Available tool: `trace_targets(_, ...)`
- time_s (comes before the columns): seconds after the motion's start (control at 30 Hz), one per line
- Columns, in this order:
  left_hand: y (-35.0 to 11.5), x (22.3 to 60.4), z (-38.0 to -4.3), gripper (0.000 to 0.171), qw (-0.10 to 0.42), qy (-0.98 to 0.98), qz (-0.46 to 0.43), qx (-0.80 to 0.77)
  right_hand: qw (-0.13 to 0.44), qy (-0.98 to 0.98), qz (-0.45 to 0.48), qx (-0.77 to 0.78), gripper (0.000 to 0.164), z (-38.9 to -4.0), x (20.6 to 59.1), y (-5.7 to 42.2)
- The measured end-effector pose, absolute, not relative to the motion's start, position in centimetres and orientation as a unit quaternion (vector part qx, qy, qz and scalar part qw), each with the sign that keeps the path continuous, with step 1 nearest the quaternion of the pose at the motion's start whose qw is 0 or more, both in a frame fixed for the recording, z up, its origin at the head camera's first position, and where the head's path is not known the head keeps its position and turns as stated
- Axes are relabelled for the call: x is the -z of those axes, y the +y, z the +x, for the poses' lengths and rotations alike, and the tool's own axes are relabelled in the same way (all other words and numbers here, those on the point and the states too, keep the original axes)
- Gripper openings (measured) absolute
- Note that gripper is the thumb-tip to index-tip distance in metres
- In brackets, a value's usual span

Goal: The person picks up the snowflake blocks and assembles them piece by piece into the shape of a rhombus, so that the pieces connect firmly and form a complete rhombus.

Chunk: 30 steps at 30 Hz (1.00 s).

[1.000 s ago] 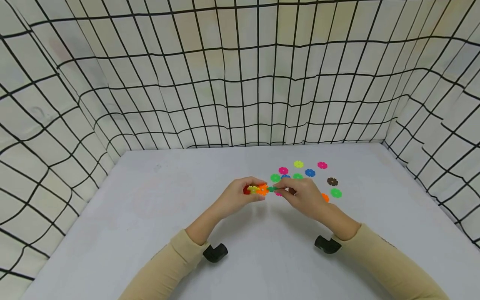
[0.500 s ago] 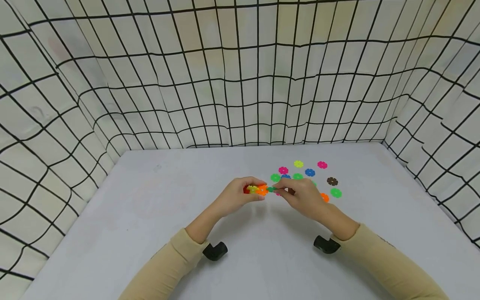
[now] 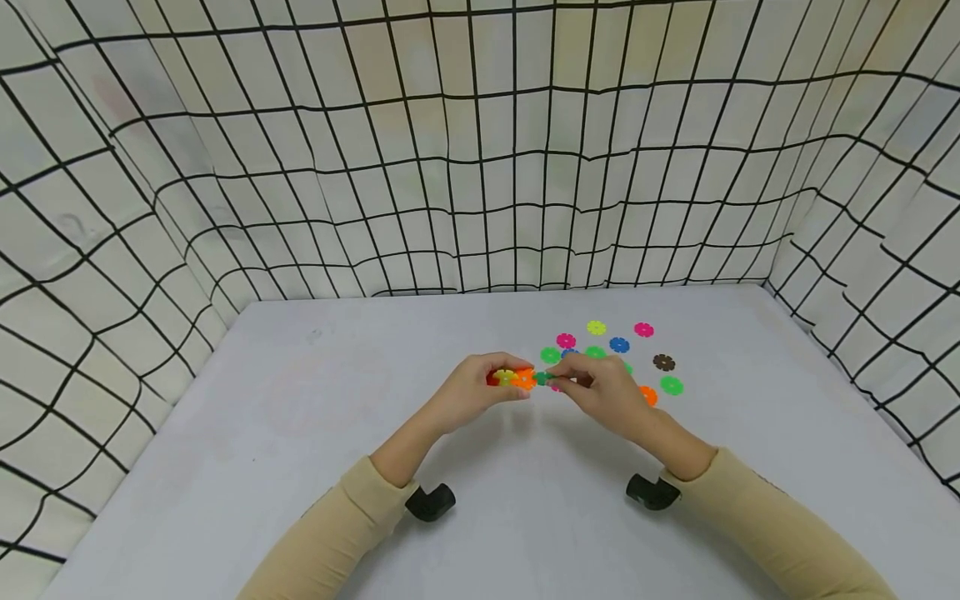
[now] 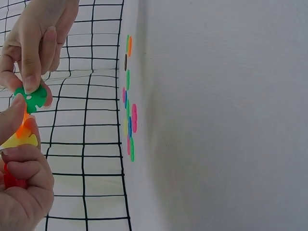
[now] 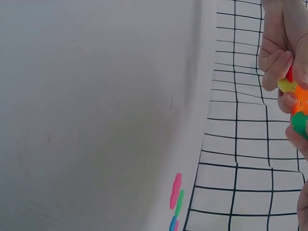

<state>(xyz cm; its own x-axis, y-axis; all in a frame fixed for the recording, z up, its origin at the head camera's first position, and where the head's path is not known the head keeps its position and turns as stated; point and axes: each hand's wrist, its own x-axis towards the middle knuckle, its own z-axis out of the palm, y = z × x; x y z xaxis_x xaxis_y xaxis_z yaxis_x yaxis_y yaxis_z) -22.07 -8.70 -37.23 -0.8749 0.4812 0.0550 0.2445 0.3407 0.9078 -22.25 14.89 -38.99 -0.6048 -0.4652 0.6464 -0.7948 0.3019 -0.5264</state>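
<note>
My left hand [image 3: 474, 393] grips a short chain of snowflake-shaped plastic discs above the table. In it are a red disc [image 4: 14, 180], a yellow disc [image 3: 505, 377] and an orange disc [image 3: 525, 379]. Between thumb and fingers, my right hand [image 3: 606, 392] pinches a green disc [image 4: 35, 98] at the orange one's right edge. Green and orange touch; how deeply their slots engage I cannot tell. In the right wrist view the green disc [image 5: 301, 124] sits just below the orange one, and fingers partly cover the chain.
Several loose discs lie flat behind and right of my hands, among them a yellow disc [image 3: 596, 327], a blue disc [image 3: 619, 344], a brown disc [image 3: 663, 362] and a light green disc [image 3: 672, 385]. White walls with a black grid [image 3: 517, 183] surround the white table [image 3: 337, 375].
Both hands stay nearly in the same place, keeping the green disc against the orange one. Only a very slight shift of the whole view shows.
</note>
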Motion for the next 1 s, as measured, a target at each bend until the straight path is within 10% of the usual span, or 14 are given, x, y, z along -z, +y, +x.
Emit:
trace_targets(0.33, -8.5, 36.8, -22.0, 0.035, 0.098, 0.838, 0.218, -0.490, 0.206, -0.791, 0.413, -0.401, 0.023, -22.3, 38.9, 14.7)
trace_targets(1.0, -9.4, 37.6, -22.9, 0.038, 0.058, 0.846, 0.165, -0.503, -0.029, -0.853, 0.274, -0.443, 0.033, -25.1, 38.7, 16.3)
